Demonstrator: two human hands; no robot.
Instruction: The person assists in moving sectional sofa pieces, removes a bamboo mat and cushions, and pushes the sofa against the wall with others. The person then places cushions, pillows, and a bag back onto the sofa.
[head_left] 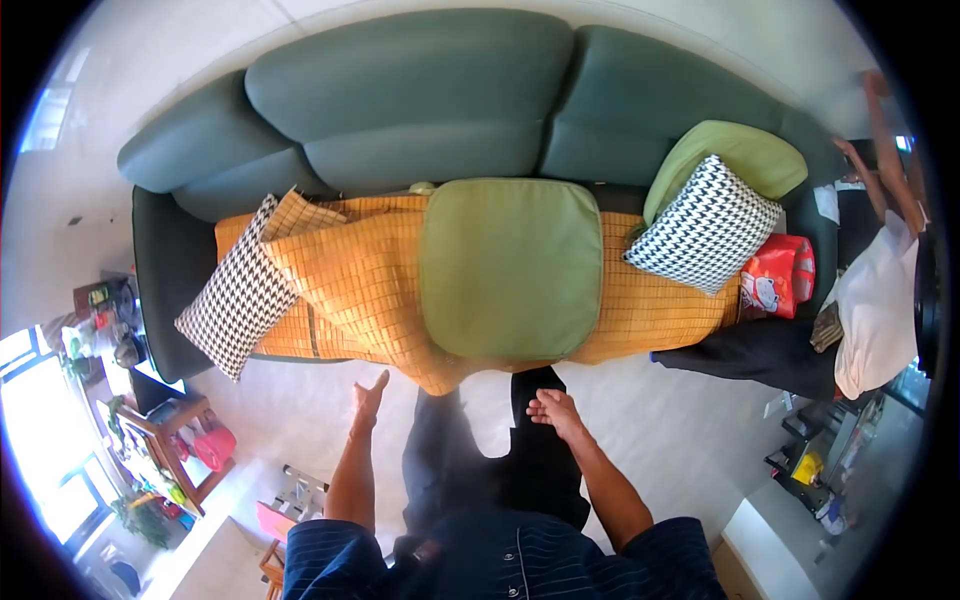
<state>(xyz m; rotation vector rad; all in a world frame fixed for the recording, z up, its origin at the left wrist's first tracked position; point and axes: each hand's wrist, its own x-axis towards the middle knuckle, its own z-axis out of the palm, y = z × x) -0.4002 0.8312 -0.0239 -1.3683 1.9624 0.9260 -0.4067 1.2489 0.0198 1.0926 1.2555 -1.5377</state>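
My left hand (370, 400) hangs in the air in front of the sofa, fingers apart and holding nothing. To its right, my right hand (555, 412) is also in the air, its fingers loosely curled but apart, with nothing in them. Just beyond both hands lies an orange woven mat (350, 285) on the sofa seat, its left part folded over and its front edge hanging down. On the mat rests a square green cushion (512, 268). A houndstooth pillow (238, 290) leans at the left end.
The dark green sofa (410, 90) spans the view. On its right are another houndstooth pillow (705, 225), a green cushion (740, 150) and a red bag (778, 277). Another person (880, 290) is at the right end. A wooden stand (165, 430) is at the left.
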